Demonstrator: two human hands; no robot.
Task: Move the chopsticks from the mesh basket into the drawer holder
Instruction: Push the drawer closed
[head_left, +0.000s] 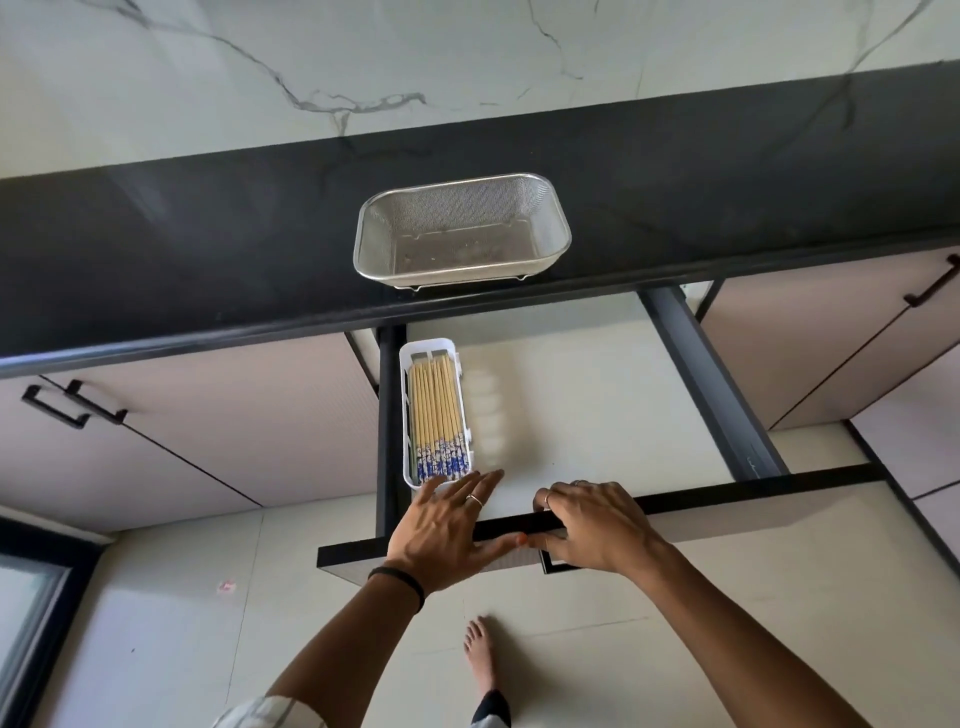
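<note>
Right hand (592, 525) gripping drawer front (727, 501) — left hand (447, 525) flat, released; chopsticks (435, 421) in holder (410, 415).

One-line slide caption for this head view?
Empty steel mesh basket on the counter; blue-ended wooden chopsticks fill the white drawer holder; both hands at the drawer front.

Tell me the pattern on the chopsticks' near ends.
Blue-and-white print on the chopsticks, plain tan beyond; head view shows it.

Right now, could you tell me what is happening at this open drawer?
A person's hands are on the drawer front: left hand flat, right hand curled over its top edge. The blue-patterned bamboo chopsticks lie in the white plastic holder. The steel mesh basket on the black counter looks empty.
</note>
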